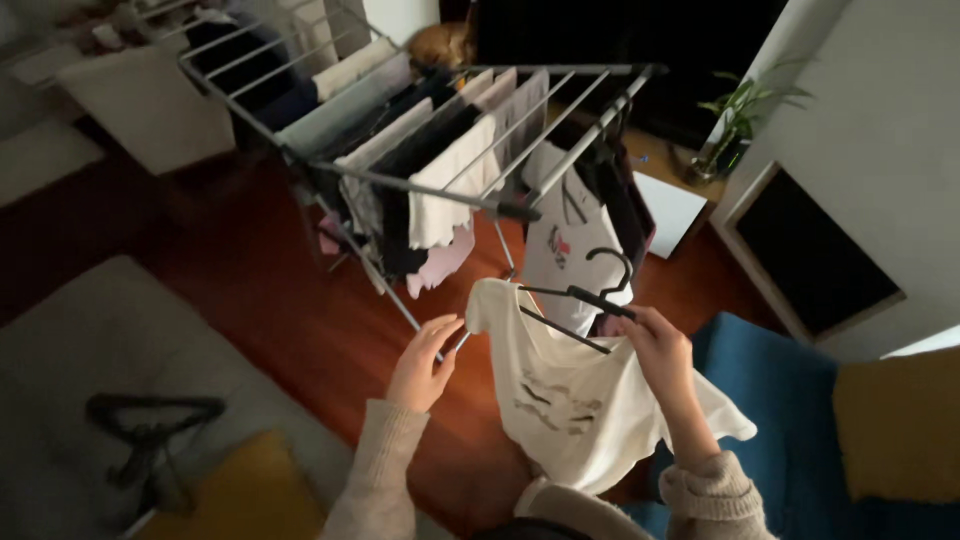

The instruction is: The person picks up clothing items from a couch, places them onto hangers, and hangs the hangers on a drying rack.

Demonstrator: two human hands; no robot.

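White t-shirt (585, 400) with a faint dark print hangs half-threaded on a black hanger (580, 300), directly between the two hands and in front of the person's chest. Right hand (655, 345) is clenched on the hanger bar together with the shirt's neckline, taking the whole weight. Left hand (425, 360) is loose, fingers spread and holding nothing, just left of the shirt's free shoulder (490, 300), not quite touching as far as the view shows. One hanger arm looks already under the fabric on the right-hand side; the other arm still sticks out bare above the cloth. To do this step well, judging from the frame: keep the right grip fixed and the hanger level, let the left hand pinch the shoulder seam and pull it over the bare arm tip, not stretch the collar. Just beyond both hands stands a metal drying rack (450, 180) loaded with light and dark laundry, another white shirt (570, 240) hanging off its near end. Spare dark hanger (150, 415) lies on the grey sofa (100, 330), well left of the left hand. Blue cushion (790, 400) right of the right hand.
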